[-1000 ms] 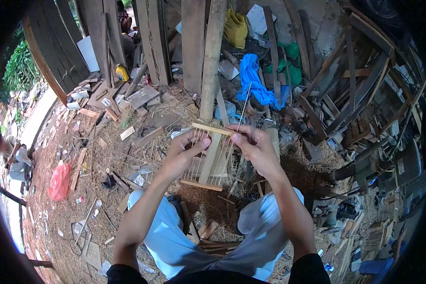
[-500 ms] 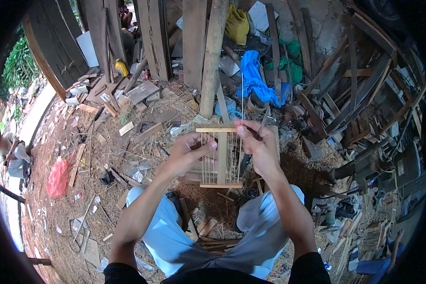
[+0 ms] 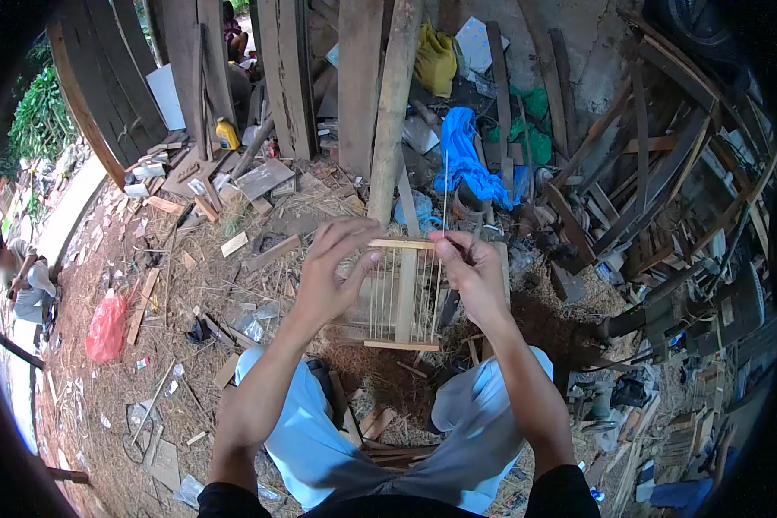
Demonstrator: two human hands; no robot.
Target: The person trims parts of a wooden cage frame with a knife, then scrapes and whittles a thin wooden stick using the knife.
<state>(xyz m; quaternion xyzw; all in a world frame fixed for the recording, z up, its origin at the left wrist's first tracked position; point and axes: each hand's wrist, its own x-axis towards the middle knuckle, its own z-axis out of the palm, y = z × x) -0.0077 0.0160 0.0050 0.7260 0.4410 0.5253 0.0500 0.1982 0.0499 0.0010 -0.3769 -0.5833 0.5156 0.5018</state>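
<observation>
while the wearer's knees in pale trousers (image 3: 298, 423) sit apart nearest the cam, a small wooden frame (image 3: 403, 298) w/ thin rods & one wide slat is up just beyond them, approx mid-view. r hand (image 3: 475, 281) has thumb & forefinger pinching it at the r end of its top bar, where a thin stick (image 3: 446, 194) pokes up; a dark item (image 3: 449, 308) shows just below that hand, can't tell if gripped. l hand (image 3: 330, 272) is by the other end of the bar, fingers spread & thumb apart from them; contact w/ the bar unclear. beyond, ground's all straw & wood scraps, w/ a red bag (image 3: 106, 326) off to the l. further back: round post (image 3: 390, 129), blue plastic (image 3: 462, 155), yellow bottle (image 3: 227, 134), then upright planks (image 3: 287, 78) & a yellow bag (image 3: 436, 60).
</observation>
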